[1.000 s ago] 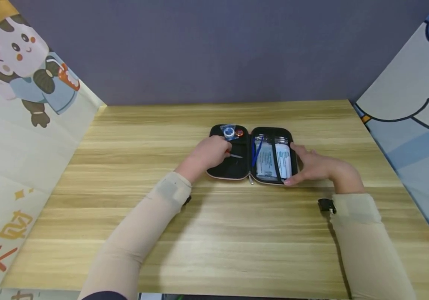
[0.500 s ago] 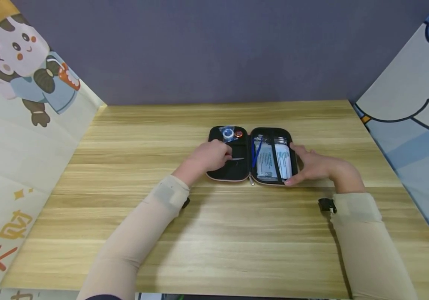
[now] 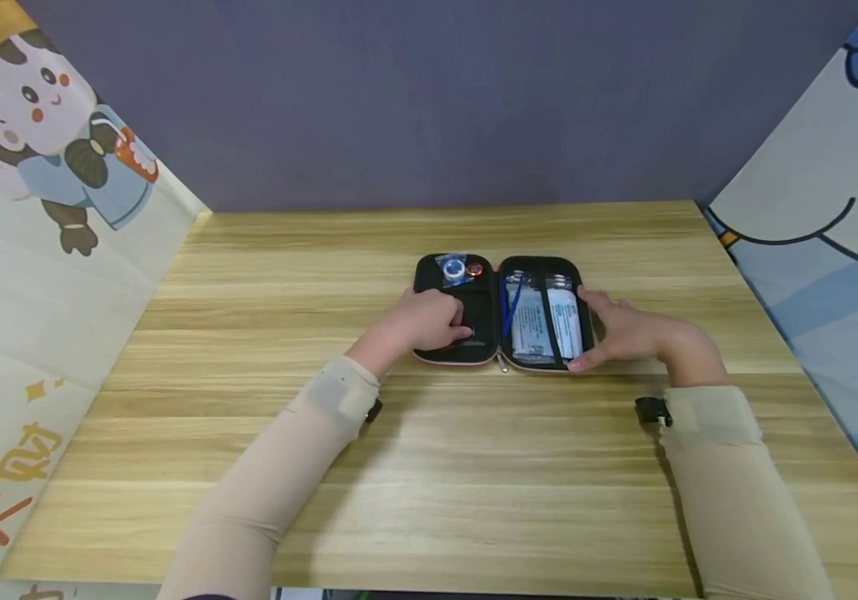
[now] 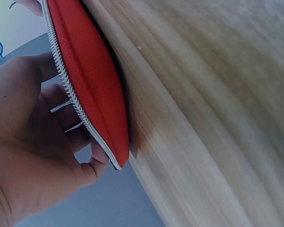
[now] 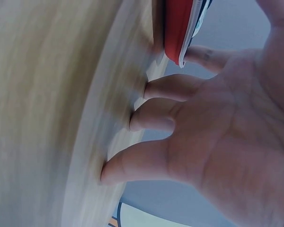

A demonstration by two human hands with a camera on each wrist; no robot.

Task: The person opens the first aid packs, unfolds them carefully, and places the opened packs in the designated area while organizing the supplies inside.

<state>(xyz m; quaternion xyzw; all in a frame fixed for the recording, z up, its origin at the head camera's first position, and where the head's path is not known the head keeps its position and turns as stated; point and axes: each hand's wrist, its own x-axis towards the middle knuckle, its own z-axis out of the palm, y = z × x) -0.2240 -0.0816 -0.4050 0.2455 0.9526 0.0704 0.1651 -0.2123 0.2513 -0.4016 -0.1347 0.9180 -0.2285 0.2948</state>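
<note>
In the head view an unzipped case [image 3: 480, 302] lies flat, black inside. Its outside is red fabric with a zipper [image 4: 87, 117] in the left wrist view. My left hand [image 3: 432, 320] reaches into its left half with bent fingers, the thumb stretched right. A faint thin shape shows by the thumb; the hand hides whether anything is pinched. My right hand [image 3: 627, 332] spans the case's right edge, thumb and a finger at the edge, and several fairly straight fingers [image 5: 146, 163] rest on the table. White packets [image 3: 530, 321] sit under a black strap, beside blue tweezers [image 3: 511, 307].
A clear bag with a white-and-blue roll [image 3: 455, 269] and a small red round item [image 3: 475, 269] lie at the top of the case's left half. Wooden table [image 3: 474, 483] surrounds the case. A dark panel [image 3: 429, 108] stands behind, printed side panels at both sides.
My left hand has moved slightly down in the left half. The pointed metal blade with a red handle, earlier seen at its fingertips, is now mostly out of sight. The right hand stays put.
</note>
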